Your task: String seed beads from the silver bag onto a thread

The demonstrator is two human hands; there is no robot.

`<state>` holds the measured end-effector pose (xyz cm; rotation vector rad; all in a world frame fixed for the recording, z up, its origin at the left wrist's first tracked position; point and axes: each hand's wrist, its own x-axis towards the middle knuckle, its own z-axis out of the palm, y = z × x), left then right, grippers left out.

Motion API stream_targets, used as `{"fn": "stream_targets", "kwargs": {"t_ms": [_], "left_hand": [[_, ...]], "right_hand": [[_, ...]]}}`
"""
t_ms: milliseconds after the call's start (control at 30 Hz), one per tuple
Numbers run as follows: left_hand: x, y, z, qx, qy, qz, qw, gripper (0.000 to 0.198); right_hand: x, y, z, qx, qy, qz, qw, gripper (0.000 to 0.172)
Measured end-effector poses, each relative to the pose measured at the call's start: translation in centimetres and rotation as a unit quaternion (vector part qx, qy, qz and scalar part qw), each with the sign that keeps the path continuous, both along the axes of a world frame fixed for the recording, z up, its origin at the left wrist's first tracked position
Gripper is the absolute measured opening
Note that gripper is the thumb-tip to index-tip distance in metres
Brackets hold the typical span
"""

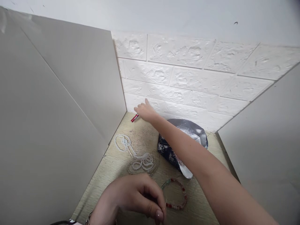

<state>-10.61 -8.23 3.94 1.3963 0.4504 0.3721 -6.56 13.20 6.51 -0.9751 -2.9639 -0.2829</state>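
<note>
My left hand (pixel 142 197) is at the bottom middle, thumb and forefinger pinched together. A faint pale thread (pixel 166 199) shows at its fingertips, beside a loop bracelet of red, pink and green beads (pixel 184 193). My right hand (pixel 145 111) reaches far back near the wall, its fingers curled over a slim red stick-like object (pixel 134 118); its kind is too small to tell. Strands of white beads (pixel 123 142) lie on the tabletop (pixel 100 178), with a coiled white and tan bead strand (pixel 142 163) nearer to me.
A dark blue and silver pouch (pixel 194 129) sits at the back right, partly behind my right forearm. Grey panels (pixel 70 78) stand on the left and right (pixel 262 150). A white brick-pattern wall (pixel 182 78) closes the back.
</note>
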Motion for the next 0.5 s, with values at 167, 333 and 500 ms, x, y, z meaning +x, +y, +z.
{"fn": "stream_targets", "kwargs": {"t_ms": [167,333,500], "left_hand": [[0.0,0.1,-0.2,0.005,0.007,-0.013,1.000,0.032],[-0.2,-0.2,-0.3,0.010,0.008,-0.009,1.000,0.031],[-0.4,0.3,0.1,0.012,-0.037,-0.034,0.999,0.029]], "right_hand": [[1.3,0.9,-0.8,-0.101,0.027,-0.132,0.986,0.031],[1.1,1.0,-3.7,-0.171,0.016,-0.187,0.967,0.031],[0.9,0.4,-4.3,-0.162,0.031,-0.206,0.964,0.032]]}}
